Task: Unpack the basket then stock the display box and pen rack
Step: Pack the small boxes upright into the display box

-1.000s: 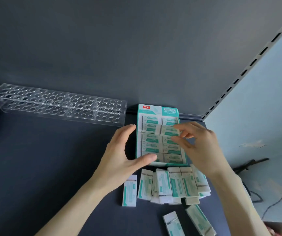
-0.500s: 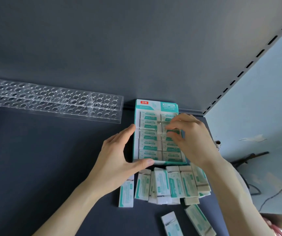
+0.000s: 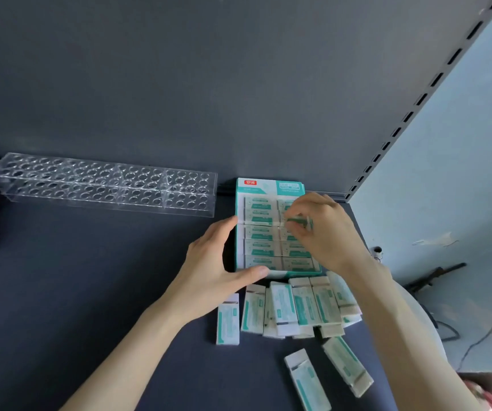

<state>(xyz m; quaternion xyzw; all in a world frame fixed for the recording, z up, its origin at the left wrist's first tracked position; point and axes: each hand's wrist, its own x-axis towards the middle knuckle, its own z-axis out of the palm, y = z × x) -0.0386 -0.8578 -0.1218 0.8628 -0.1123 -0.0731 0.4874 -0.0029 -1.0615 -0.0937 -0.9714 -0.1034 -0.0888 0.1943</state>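
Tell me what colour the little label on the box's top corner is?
Red label on the teal display box, seen in the head view.

Dark blue-grey shelf (image 3: 60,292) beneath a matching back panel (image 3: 238,84). A slotted upright (image 3: 422,99) bounds the right edge. Beyond it are a pale wall (image 3: 461,173) and a loose black cable (image 3: 476,342).

Both bare arms reach forward, the left forearm (image 3: 129,351) slanting in from the lower left and the right forearm (image 3: 396,330) from the lower right. The left hand (image 3: 218,271) spreads in a wide C, fingers straight, thumb stretched sideways, braced against a corner of the display box (image 3: 268,186). The right hand (image 3: 324,232), fingers curled, pinches a small packet (image 3: 299,222) at its fingertips.
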